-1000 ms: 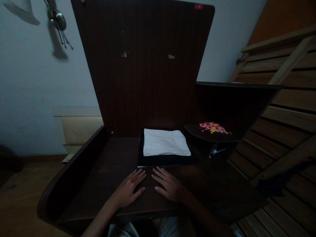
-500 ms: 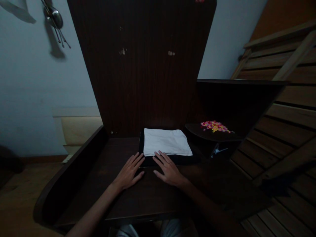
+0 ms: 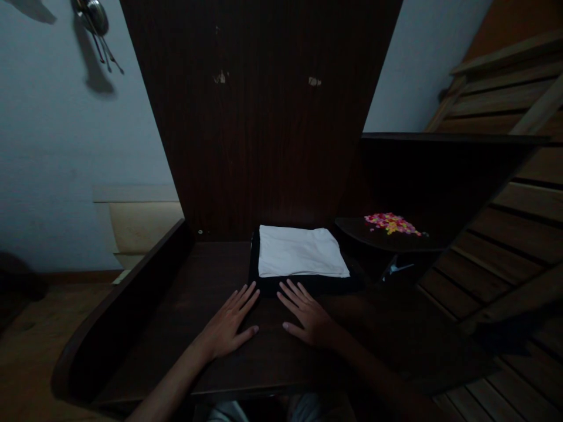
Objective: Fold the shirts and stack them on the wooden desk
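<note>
My left hand lies flat on the dark wooden desk, fingers stretched out and holding nothing. Its fingertips are by the near left corner of a black folded cloth. My right hand is also spread flat, its fingertips at the near edge of the black cloth. On top of the black cloth lies a white folded cloth, neatly squared, a short way beyond both hands.
At the right, a rounded shelf bears a pile of pink, red and yellow bits. Below it is a pale, clip-like object. A raised side panel edges the desk at left; wooden slats stand at right.
Both hands have drawn back slightly toward the near edge, so the right fingertips no longer reach the white cloth. The view has shifted a little.
</note>
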Demonstrator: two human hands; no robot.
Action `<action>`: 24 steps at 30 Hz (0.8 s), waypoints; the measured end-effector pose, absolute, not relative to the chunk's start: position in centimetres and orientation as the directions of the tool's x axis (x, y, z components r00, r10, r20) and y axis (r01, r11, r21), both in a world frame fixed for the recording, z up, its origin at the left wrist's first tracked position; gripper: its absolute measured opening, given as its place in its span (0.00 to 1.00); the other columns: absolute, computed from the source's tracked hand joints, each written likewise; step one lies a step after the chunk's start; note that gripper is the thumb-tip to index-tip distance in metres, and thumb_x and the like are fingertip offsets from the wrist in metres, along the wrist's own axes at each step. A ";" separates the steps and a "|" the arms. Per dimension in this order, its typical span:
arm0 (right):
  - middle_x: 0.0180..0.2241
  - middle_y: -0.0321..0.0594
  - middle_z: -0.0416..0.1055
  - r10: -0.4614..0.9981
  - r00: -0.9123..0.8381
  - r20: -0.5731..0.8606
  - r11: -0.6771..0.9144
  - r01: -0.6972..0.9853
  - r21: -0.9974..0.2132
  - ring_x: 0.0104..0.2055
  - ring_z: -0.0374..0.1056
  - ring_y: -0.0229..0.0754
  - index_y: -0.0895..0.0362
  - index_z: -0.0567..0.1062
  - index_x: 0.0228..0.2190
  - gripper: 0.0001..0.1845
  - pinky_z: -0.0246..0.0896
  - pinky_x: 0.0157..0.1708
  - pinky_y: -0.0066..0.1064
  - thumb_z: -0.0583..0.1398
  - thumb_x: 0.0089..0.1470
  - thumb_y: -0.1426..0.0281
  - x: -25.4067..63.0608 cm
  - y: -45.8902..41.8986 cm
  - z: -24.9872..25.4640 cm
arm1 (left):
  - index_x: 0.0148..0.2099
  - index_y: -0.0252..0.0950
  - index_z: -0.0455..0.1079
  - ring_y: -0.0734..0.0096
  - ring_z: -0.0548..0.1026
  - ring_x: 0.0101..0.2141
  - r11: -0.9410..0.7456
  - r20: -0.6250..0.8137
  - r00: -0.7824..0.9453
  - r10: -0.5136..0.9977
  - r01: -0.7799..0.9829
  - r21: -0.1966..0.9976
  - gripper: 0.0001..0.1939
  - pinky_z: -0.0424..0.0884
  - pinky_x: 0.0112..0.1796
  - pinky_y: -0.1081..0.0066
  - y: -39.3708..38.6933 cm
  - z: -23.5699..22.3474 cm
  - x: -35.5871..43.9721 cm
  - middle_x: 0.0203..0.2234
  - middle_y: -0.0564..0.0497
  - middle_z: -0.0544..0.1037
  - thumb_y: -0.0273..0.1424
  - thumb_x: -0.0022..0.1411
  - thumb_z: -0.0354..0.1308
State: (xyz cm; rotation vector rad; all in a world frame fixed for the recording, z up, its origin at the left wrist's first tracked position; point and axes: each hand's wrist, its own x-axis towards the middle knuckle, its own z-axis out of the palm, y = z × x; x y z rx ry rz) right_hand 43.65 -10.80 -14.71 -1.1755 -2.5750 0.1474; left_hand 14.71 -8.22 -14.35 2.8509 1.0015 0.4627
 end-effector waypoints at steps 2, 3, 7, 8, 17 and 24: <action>0.69 0.48 0.39 0.737 -0.640 0.216 0.676 0.696 -0.242 0.71 0.32 0.53 0.56 0.51 0.67 0.35 0.36 0.67 0.56 0.54 0.63 0.60 43.9 -11.7 -14.6 | 0.72 0.47 0.33 0.51 0.50 0.66 -0.796 0.225 0.763 0.606 0.581 0.170 0.37 0.53 0.62 0.47 -8.8 -14.3 14.4 0.69 0.47 0.45 0.46 0.69 0.47; 0.69 0.47 0.39 0.731 -0.653 0.199 0.682 0.685 -0.255 0.71 0.33 0.52 0.56 0.52 0.66 0.34 0.38 0.67 0.54 0.54 0.64 0.60 44.0 -12.1 -14.6 | 0.72 0.48 0.34 0.52 0.50 0.66 -0.803 0.207 0.776 0.596 0.572 0.167 0.36 0.52 0.62 0.46 -9.1 -14.2 14.2 0.69 0.49 0.47 0.46 0.70 0.47; 0.69 0.44 0.45 0.723 -0.676 0.142 0.681 0.662 -0.313 0.70 0.40 0.48 0.53 0.52 0.66 0.31 0.41 0.67 0.49 0.51 0.66 0.60 44.3 -13.7 -14.4 | 0.72 0.49 0.35 0.52 0.48 0.67 -0.819 0.161 0.804 0.572 0.549 0.169 0.34 0.49 0.63 0.44 -9.9 -14.2 13.7 0.67 0.53 0.53 0.45 0.70 0.46; 0.68 0.43 0.46 0.725 -0.675 0.138 0.677 0.661 -0.323 0.70 0.41 0.47 0.52 0.52 0.66 0.31 0.40 0.68 0.49 0.50 0.66 0.60 44.3 -13.9 -14.4 | 0.72 0.49 0.35 0.52 0.48 0.67 -0.818 0.157 0.805 0.573 0.549 0.169 0.34 0.49 0.63 0.44 -10.0 -14.3 13.6 0.67 0.53 0.53 0.45 0.70 0.46; 0.68 0.45 0.45 0.732 -0.666 0.144 0.668 0.661 -0.342 0.70 0.40 0.51 0.52 0.53 0.66 0.33 0.38 0.67 0.52 0.53 0.64 0.56 44.2 -13.8 -13.9 | 0.72 0.48 0.39 0.54 0.49 0.67 -0.805 0.199 0.780 0.594 0.570 0.167 0.33 0.50 0.63 0.46 -10.6 -14.6 13.8 0.67 0.52 0.54 0.43 0.70 0.47; 0.68 0.44 0.44 0.741 -0.654 0.153 0.661 0.670 -0.338 0.70 0.40 0.52 0.50 0.53 0.66 0.35 0.39 0.67 0.52 0.55 0.63 0.55 44.0 -13.8 -13.9 | 0.71 0.47 0.43 0.55 0.52 0.66 -0.803 0.234 0.768 0.596 0.573 0.163 0.32 0.54 0.63 0.48 -10.7 -14.6 13.7 0.67 0.49 0.54 0.43 0.70 0.49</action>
